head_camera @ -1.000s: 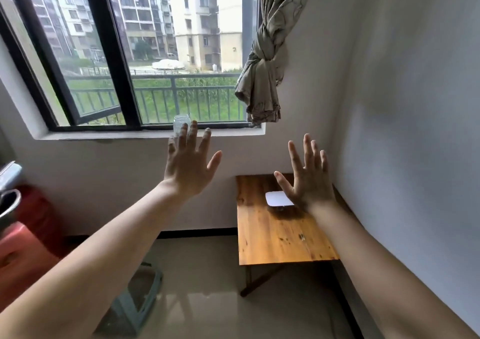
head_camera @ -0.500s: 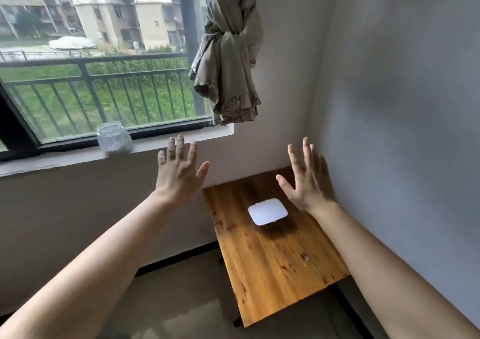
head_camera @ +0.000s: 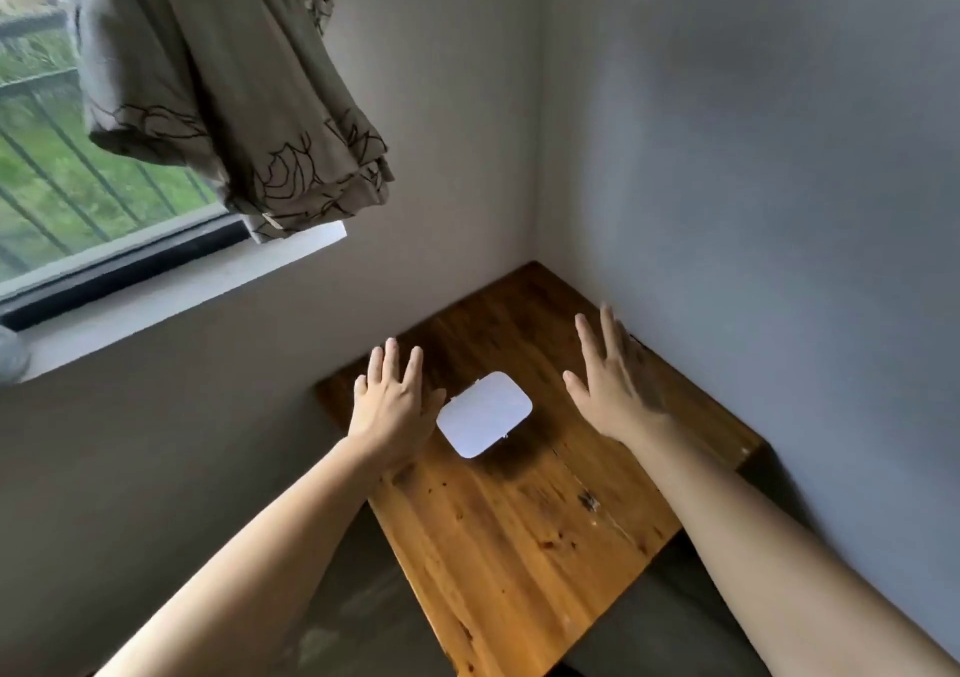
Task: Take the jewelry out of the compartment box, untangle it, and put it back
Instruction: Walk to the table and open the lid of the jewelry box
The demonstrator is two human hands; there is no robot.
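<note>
A closed white compartment box (head_camera: 484, 414) lay at frame centre on the wooden bench (head_camera: 519, 531). The left hand (head_camera: 393, 406) and right hand (head_camera: 613, 385) flanked it, fingers spread, holding nothing.

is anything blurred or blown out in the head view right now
Head view: the right hand is motion-blurred at the fingers; the left hand is sharper. The white box lid is blown out, with no surface detail. Wide-angle distortion bends the walls. The box casts a soft shadow on the wooden table.
</note>
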